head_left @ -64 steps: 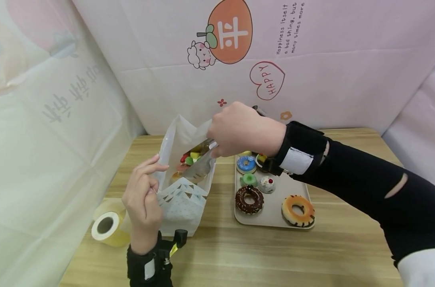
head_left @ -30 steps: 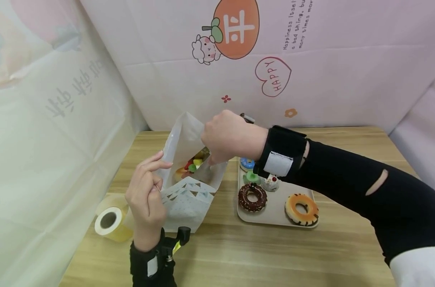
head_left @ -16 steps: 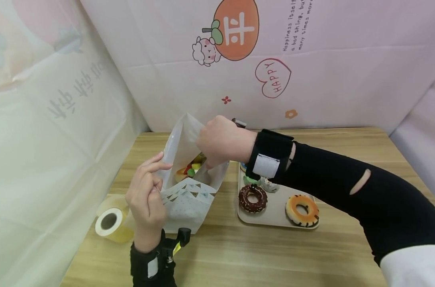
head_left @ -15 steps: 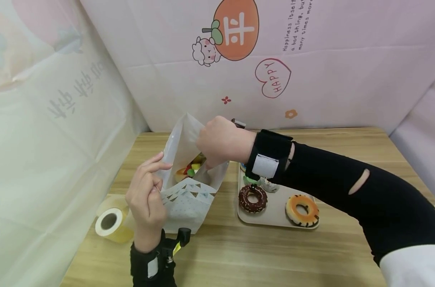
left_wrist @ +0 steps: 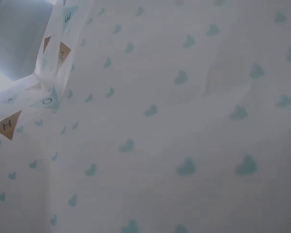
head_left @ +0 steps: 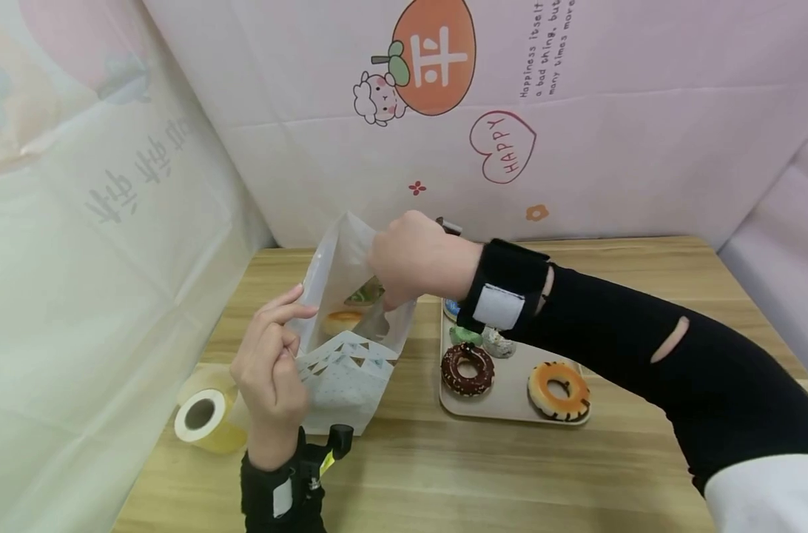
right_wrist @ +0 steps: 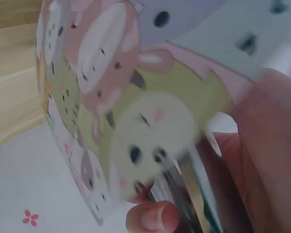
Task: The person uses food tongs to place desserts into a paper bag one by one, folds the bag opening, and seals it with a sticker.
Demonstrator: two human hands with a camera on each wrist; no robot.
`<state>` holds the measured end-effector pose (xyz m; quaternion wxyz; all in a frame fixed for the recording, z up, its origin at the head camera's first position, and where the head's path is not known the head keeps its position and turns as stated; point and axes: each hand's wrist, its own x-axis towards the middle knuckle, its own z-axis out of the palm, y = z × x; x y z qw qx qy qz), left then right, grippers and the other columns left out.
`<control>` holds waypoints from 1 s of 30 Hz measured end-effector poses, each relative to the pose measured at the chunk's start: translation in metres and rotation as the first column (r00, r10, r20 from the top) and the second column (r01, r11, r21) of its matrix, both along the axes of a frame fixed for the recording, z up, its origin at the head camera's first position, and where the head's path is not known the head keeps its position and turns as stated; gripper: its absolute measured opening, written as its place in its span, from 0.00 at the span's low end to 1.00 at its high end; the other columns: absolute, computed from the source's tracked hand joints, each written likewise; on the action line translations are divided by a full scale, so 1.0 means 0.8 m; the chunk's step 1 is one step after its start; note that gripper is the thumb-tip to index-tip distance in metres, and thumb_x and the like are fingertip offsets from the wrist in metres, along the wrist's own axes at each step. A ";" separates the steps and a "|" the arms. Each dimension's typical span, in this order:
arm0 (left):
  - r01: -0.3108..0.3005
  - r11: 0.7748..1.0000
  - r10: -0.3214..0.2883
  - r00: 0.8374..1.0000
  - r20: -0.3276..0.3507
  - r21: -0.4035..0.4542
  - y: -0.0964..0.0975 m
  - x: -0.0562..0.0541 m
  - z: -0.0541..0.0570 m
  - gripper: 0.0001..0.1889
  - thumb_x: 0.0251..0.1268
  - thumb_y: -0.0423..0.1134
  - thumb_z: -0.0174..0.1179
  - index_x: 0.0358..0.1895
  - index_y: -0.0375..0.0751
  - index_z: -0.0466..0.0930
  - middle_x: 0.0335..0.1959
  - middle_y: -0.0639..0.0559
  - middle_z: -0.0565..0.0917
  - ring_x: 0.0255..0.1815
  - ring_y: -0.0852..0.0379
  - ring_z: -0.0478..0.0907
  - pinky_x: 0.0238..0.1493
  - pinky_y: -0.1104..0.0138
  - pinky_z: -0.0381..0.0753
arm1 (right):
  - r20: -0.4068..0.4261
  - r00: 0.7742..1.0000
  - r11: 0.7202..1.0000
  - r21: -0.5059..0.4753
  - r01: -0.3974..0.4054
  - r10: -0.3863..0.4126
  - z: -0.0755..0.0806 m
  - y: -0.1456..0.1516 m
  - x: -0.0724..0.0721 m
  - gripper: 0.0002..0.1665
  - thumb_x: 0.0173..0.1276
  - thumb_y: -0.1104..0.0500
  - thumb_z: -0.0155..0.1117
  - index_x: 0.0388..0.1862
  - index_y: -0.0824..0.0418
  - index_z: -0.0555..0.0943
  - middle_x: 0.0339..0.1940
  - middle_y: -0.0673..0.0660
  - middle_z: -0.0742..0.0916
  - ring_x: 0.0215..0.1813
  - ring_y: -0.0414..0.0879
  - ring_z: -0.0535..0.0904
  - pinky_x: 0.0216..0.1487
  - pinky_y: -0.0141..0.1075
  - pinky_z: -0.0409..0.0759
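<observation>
Pinching thin paper bag (head_left: 340,370) rim: left hand (head_left: 271,370) | right hand (head_left: 417,259) fingers gripping shiny metal tongs (right_wrist: 194,194)

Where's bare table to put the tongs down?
Bare wood runs along the near edge of the table, in front of the bag and tray, and right of the tray. It is crowded at the left: tape roll, left hand and bag. The bag-tray gap is narrow.
</observation>
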<state>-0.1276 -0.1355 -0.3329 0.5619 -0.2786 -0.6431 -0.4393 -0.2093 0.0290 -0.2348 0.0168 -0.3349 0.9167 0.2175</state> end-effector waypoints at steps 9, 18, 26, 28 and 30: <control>-0.027 0.999 0.027 1.000 0.005 0.025 -0.003 0.001 0.001 0.12 0.50 0.23 0.32 0.12 0.34 0.54 0.24 0.32 0.83 0.40 0.35 0.85 0.51 0.62 0.85 | -0.036 0.999 0.992 -0.127 -0.016 0.011 0.025 0.046 0.017 0.28 0.56 0.28 0.64 0.32 0.50 0.83 0.24 0.46 0.80 0.24 0.43 0.72 0.19 0.36 0.69; -0.001 1.000 0.001 1.000 0.022 0.027 0.000 0.004 0.002 0.11 0.49 0.22 0.31 0.12 0.34 0.53 0.24 0.31 0.83 0.41 0.35 0.84 0.52 0.60 0.85 | -0.010 0.999 0.965 -0.258 0.044 -0.049 0.027 0.101 0.038 0.31 0.59 0.29 0.63 0.57 0.42 0.80 0.29 0.48 0.86 0.25 0.46 0.77 0.17 0.38 0.69; -0.094 0.993 0.094 0.996 0.012 0.066 0.000 0.002 0.001 0.12 0.49 0.23 0.32 0.12 0.34 0.53 0.22 0.31 0.81 0.39 0.36 0.85 0.52 0.61 0.86 | -0.049 0.989 0.926 -0.358 0.116 -0.142 0.017 0.137 0.055 0.38 0.60 0.28 0.61 0.66 0.42 0.75 0.31 0.44 0.87 0.21 0.43 0.74 0.14 0.34 0.60; -0.115 0.991 0.114 0.993 0.012 0.075 -0.002 0.002 0.002 0.11 0.48 0.23 0.32 0.12 0.34 0.53 0.22 0.31 0.81 0.38 0.36 0.85 0.51 0.62 0.86 | -0.070 0.985 0.912 -0.393 0.118 -0.157 0.015 0.146 0.061 0.38 0.60 0.28 0.61 0.66 0.42 0.75 0.29 0.44 0.86 0.22 0.44 0.73 0.14 0.34 0.59; -0.133 0.988 0.132 0.991 0.013 0.083 -0.004 0.003 0.002 0.11 0.48 0.24 0.32 0.12 0.34 0.53 0.22 0.31 0.81 0.38 0.35 0.85 0.51 0.62 0.85 | -0.084 0.982 0.895 -0.430 0.116 -0.167 0.013 0.156 0.067 0.37 0.61 0.29 0.61 0.67 0.41 0.74 0.28 0.43 0.84 0.23 0.42 0.73 0.14 0.34 0.59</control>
